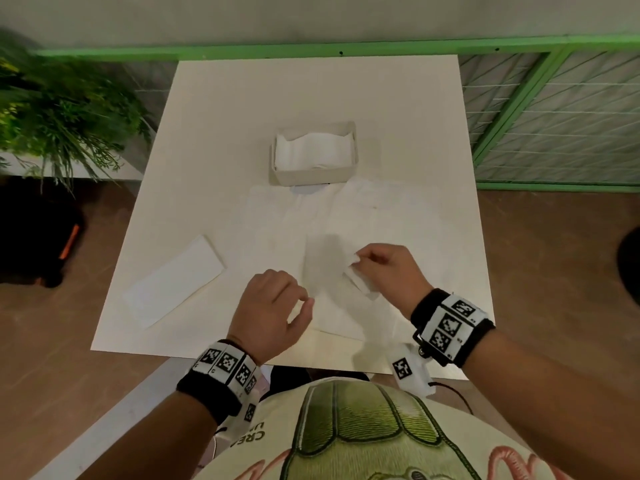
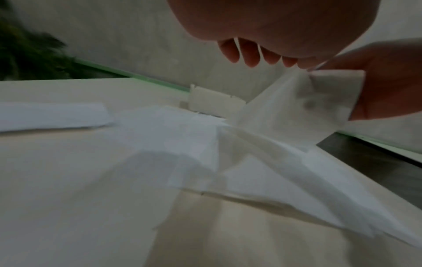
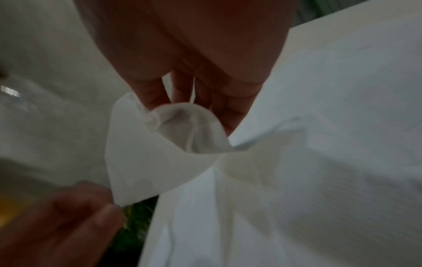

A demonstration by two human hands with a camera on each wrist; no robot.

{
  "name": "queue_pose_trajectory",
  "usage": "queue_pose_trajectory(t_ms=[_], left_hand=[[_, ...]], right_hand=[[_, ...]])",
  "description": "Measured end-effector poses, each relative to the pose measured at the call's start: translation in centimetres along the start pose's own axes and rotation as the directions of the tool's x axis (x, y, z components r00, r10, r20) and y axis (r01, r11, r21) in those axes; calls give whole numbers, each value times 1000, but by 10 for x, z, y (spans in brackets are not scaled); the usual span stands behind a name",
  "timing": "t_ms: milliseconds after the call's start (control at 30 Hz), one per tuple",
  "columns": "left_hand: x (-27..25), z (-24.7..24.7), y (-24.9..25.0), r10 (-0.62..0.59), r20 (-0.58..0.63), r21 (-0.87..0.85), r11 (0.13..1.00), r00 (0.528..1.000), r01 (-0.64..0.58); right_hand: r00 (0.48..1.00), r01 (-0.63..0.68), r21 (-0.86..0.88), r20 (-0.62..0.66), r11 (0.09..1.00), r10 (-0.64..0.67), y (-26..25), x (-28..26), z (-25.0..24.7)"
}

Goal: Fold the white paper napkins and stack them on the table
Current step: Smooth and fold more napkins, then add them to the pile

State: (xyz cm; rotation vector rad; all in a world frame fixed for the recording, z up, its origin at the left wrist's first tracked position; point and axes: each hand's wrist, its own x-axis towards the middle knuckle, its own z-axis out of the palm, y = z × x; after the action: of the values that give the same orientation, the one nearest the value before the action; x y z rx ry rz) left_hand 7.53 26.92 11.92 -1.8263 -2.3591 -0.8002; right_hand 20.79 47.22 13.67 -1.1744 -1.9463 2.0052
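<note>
A white paper napkin (image 1: 341,216) lies partly spread on the white table (image 1: 214,133), its near part (image 1: 325,268) lifted and blurred. My left hand (image 1: 304,306) pinches one corner of it between thumb and forefinger. My right hand (image 1: 356,263) pinches a bunched fold a little farther right. In the right wrist view the right fingers (image 3: 157,95) pinch the crumpled napkin (image 3: 160,162), and the left hand (image 3: 68,225) holds its lower corner. In the left wrist view the raised napkin (image 2: 297,108) hangs below the fingertips (image 2: 248,54). One folded napkin (image 1: 175,280) lies flat at the left.
An open white box (image 1: 311,176) with more napkins stands at the table's middle, just beyond the spread sheet. A leafy plant (image 1: 52,109) is off the left edge. A green rail and mesh fence (image 1: 519,98) run behind and to the right. A black object (image 1: 38,244) sits on the floor left.
</note>
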Motion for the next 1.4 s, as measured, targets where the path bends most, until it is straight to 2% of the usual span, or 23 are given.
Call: queue_pose_trajectory(t_ms=[67,167,300,433,500,633,667,733,833,900,1000,1033,1067,1133,1167,1233,1267,1300,1400], left_hand=[[10,-2,10,32,-3,13,999,999,-32],[22,-5,20,-67,-19,-29,997,998,67],[39,-13,27,-216,-134,-111,973,967,202],[54,-17,29,-239,-196,-82,970,951,227],[57,-20,31,-273,-129,-174,953,953,249],[58,-20,34,-317,184,-386,847,930,365],[58,-18,34,-317,229,-401,831,921,385],[59,-15,33,-319,239,-412,822,917,393],[59,-13,31,-314,213,-416,827,925,377],[58,-15,29,-311,239,-406,828,920,386],[57,-19,25,-308,339,-382,819,889,429],[56,-20,23,-298,371,-373,820,879,435],[55,-22,22,-288,394,-361,825,873,435],[53,-25,18,-270,416,-331,845,868,421],[52,-26,17,-259,418,-317,857,871,407],[49,-30,12,-233,420,-306,874,877,378],[47,-33,10,-221,422,-303,880,879,367],[45,-36,6,-210,424,-302,884,881,357],[35,-45,-8,-219,435,-336,861,874,383]], right_hand=[[999,-49,113,28,992,47,-21,-3,-3],[983,-116,224,164,968,79,-45,-10,-10],[964,-177,255,239,951,115,-55,-9,-15],[947,-243,300,279,923,158,-64,-11,-18],[940,-242,302,309,922,145,-66,-12,-21],[928,-234,290,351,928,124,-67,-12,-25],[927,-232,297,357,926,118,-66,-12,-25],[929,-208,292,358,933,95,-63,-10,-26],[950,-116,184,306,976,55,-61,-9,-25],[972,-45,80,235,996,25,-61,-9,-23],[991,135,-126,18,983,-134,-59,-7,-21],[973,216,-235,-24,948,-228,-58,-8,-21],[944,305,-355,-12,884,-330,-59,-9,-21],[872,465,-531,136,708,-471,-61,-10,-16],[852,503,-597,219,625,-476,-62,-9,-12],[858,503,-691,326,519,-398,-60,-1,-3],[872,485,-705,347,517,-345,-58,3,2],[884,468,-686,356,557,-304,-56,7,6],[923,358,-535,326,766,-204,-58,8,18]])
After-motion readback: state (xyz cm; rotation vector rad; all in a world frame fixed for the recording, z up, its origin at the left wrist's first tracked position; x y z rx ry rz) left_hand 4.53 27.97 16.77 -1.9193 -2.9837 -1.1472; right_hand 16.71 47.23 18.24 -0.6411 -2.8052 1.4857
